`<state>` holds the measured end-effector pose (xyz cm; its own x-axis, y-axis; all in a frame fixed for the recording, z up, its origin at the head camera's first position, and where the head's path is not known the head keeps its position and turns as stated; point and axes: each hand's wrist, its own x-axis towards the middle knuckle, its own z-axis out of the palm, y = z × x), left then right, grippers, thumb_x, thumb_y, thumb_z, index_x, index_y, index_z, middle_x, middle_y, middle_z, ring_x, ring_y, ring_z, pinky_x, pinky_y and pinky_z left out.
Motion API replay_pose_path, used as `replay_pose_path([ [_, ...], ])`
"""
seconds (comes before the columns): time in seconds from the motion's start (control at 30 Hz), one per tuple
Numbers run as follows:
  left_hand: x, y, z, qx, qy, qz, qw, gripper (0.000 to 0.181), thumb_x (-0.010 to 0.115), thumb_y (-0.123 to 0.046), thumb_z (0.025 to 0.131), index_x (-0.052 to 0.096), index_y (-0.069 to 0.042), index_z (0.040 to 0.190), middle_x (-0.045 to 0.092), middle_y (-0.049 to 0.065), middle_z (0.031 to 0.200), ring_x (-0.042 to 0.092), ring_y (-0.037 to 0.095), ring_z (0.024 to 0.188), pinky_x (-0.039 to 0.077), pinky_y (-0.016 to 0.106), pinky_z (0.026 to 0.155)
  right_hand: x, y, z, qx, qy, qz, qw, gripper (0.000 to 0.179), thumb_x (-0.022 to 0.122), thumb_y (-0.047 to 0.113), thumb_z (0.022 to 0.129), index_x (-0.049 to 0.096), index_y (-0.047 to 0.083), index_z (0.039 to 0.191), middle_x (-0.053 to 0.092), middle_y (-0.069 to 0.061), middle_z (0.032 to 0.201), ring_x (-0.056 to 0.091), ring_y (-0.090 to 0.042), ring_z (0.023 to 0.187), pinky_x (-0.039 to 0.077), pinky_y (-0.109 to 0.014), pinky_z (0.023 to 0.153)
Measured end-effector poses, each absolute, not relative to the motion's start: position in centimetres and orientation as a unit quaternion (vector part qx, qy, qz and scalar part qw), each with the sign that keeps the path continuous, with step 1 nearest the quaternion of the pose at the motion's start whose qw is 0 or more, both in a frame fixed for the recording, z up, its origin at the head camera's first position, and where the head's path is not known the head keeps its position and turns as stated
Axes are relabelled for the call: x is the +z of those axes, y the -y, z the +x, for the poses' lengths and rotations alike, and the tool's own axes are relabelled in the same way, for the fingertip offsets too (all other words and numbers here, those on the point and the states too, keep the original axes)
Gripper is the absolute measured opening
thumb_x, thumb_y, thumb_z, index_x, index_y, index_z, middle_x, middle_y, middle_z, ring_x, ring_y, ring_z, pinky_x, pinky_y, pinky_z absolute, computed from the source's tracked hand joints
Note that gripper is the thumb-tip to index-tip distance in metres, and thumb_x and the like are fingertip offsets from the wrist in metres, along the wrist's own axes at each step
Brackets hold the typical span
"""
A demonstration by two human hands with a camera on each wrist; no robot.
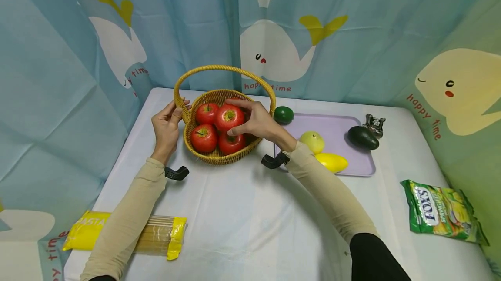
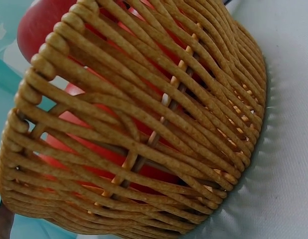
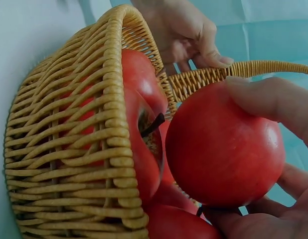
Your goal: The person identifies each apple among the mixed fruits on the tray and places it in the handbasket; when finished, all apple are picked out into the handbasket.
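A wicker basket point(image 1: 215, 159) with a tall arched handle point(image 1: 219, 68) stands at the back left of the table, holding several red apples point(image 1: 204, 138). My left hand point(image 1: 166, 126) pinches the handle near its left base. In the right wrist view, my right hand point(image 3: 278, 199) grips one apple point(image 3: 224, 144) between thumb and fingers, on top of the others. From the head view, that right hand point(image 1: 256, 120) reaches over the basket's right side. The left wrist view is filled by the basket's woven wall point(image 2: 144, 119), with red apples showing through the gaps.
A lilac tray point(image 1: 336, 124) at the right bears a yellow-green round fruit point(image 1: 312, 142), a yellow mango-like fruit point(image 1: 332, 162) and a dark avocado point(image 1: 363, 137). Near it lie a green fruit point(image 1: 283, 115) and a dark packet point(image 1: 374, 124). Pasta point(image 1: 156, 233) and a FOX'S candy bag point(image 1: 442, 211) lie in front.
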<state>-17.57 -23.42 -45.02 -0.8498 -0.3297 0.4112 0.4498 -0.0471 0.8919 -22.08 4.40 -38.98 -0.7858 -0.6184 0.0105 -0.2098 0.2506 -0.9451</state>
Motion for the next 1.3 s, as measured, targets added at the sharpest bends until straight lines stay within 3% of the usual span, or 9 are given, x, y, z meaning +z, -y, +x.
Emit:
replay_pose_path([
  [0.13, -45.0, 23.5, -17.6, -0.721, 0.637, -0.048, 0.270, 0.031, 0.064, -0.008, 0.105, 0.072, 0.001, 0.134, 0.079, 0.007, 0.117, 0.077, 0.026, 0.107, 0.063, 0.024, 0.093, -38.9, -4.1, -22.4, -0.535, -0.780, -0.267, 0.187, 0.085, 0.095, 0.012, 0.077, 0.058, 0.016, 0.154, 0.060, -0.004, 0.147, 0.060, -0.023, 0.128, 0.057, -0.042, 0.110],
  [0.37, -45.2, 23.6, -17.7, -0.720, 0.637, -0.053, 0.270, 0.031, 0.063, -0.007, 0.105, 0.071, 0.003, 0.134, 0.080, 0.004, 0.115, 0.078, 0.021, 0.106, 0.063, 0.024, 0.093, -38.7, -3.8, -23.3, -0.506, -0.802, -0.254, 0.188, 0.084, 0.093, 0.014, 0.078, 0.058, 0.015, 0.154, 0.059, -0.005, 0.148, 0.057, -0.024, 0.129, 0.057, -0.045, 0.109],
  [0.63, -45.1, 23.5, -17.7, -0.725, 0.632, -0.051, 0.267, 0.031, 0.064, -0.005, 0.105, 0.070, 0.008, 0.132, 0.079, 0.011, 0.117, 0.077, 0.024, 0.106, 0.063, 0.025, 0.095, -38.2, -3.2, -24.0, -0.490, -0.812, -0.241, 0.205, 0.084, 0.094, 0.016, 0.078, 0.058, 0.014, 0.153, 0.060, -0.007, 0.145, 0.058, -0.026, 0.128, 0.057, -0.045, 0.109],
  [0.9, -45.1, 23.6, -17.7, -0.726, 0.630, -0.057, 0.269, 0.031, 0.063, -0.005, 0.105, 0.069, 0.009, 0.133, 0.080, 0.004, 0.114, 0.077, 0.028, 0.106, 0.063, 0.025, 0.093, -37.6, -2.4, -24.7, -0.466, -0.815, -0.248, 0.239, 0.083, 0.092, 0.015, 0.080, 0.056, 0.014, 0.155, 0.053, -0.011, 0.150, 0.056, -0.028, 0.129, 0.058, -0.045, 0.107],
  [1.1, -45.1, 23.7, -17.7, -0.730, 0.626, -0.064, 0.268, 0.034, 0.062, -0.003, 0.105, 0.065, 0.013, 0.135, 0.080, 0.003, 0.113, 0.077, 0.029, 0.107, 0.063, 0.025, 0.092, -37.4, -1.5, -25.0, -0.431, -0.830, -0.265, 0.235, 0.083, 0.093, 0.021, 0.081, 0.056, 0.013, 0.155, 0.052, -0.011, 0.152, 0.053, -0.027, 0.132, 0.054, -0.043, 0.111],
  [1.3, -45.1, 23.6, -17.7, -0.729, 0.626, -0.059, 0.268, 0.033, 0.063, -0.004, 0.105, 0.068, 0.010, 0.134, 0.080, 0.006, 0.114, 0.077, 0.028, 0.106, 0.063, 0.025, 0.092, -37.3, -0.9, -25.0, -0.400, -0.845, -0.274, 0.225, 0.086, 0.095, 0.025, 0.080, 0.056, 0.013, 0.155, 0.052, -0.010, 0.153, 0.049, -0.026, 0.137, 0.051, -0.043, 0.115],
])
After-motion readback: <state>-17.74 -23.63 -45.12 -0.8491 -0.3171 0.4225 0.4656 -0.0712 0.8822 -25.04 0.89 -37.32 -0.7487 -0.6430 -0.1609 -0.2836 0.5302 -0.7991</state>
